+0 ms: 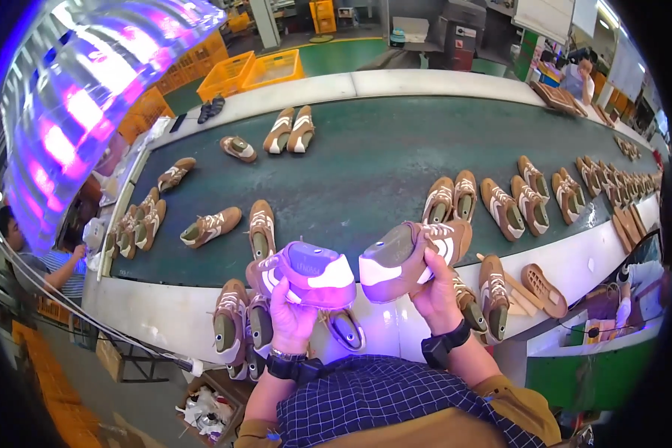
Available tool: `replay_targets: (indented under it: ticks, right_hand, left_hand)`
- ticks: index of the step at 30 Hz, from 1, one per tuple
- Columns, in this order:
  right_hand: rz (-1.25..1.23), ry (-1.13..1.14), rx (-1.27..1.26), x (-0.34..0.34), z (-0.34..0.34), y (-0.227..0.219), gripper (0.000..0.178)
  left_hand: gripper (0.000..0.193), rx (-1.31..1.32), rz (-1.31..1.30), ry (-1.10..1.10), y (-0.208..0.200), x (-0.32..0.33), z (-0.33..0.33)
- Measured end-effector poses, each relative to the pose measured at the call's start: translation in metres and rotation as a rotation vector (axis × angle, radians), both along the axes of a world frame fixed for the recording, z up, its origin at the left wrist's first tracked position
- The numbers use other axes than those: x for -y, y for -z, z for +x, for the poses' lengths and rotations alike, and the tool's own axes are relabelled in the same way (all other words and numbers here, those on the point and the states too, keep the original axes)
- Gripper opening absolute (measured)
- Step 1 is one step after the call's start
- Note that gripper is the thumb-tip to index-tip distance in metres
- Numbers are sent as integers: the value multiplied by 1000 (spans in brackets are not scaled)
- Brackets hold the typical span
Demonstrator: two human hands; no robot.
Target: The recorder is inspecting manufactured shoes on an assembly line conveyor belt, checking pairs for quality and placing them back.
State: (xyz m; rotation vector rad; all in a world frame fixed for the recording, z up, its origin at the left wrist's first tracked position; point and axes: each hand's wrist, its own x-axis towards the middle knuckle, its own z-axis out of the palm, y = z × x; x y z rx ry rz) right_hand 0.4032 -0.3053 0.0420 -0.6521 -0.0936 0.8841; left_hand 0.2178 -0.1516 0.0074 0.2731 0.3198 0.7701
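My left hand [293, 319] is closed on one brown sneaker [315, 275], its heel turned toward me and washed in purple light. In my right hand [440, 297] is a matching sneaker [390, 263], also heel toward me, with white stripes on its side. Both sneakers are held up side by side with a narrow gap between the heels, above the near white edge [384, 328] of the belt. The insoles show inside the openings. My fingers under the shoes are mostly hidden; the thumbs lie along their sides.
The green conveyor belt [351, 179] carries several brown sneakers, thickest at the far right. More sneakers [231, 317] stand on the near ledge, beside a loose sole [543, 291]. A shiny lit hood [89, 104] hangs at upper left. Other people sit left and right; yellow crates [275, 69] stand behind.
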Motion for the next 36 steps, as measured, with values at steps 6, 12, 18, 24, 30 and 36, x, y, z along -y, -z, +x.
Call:
replay_targets:
  ticks: [6, 12, 18, 24, 30, 36]
  right_hand:
    - [-21, 69, -31, 0, -8, 5, 49]
    - [-10, 62, -16, 0, -8, 10, 48]
    - [-26, 68, -23, -1, -6, 16, 47]
    - [-52, 93, -33, -1, -8, 19, 45]
    - [-35, 84, -47, 0, -8, 19, 43]
    - [-46, 81, -62, 1, -8, 22, 44]
  left_hand:
    - [46, -86, -1, -11, 5, 4, 8]
    - [46, -135, -30, -18, 6, 6, 7]
    - [47, -123, -31, -6, 7, 7, 8]
    - [48, -95, -34, 5, 6, 8, 10]
    - [48, -104, -25, 18, 8, 8, 11]
    - [46, -182, -40, -13, 12, 9, 12]
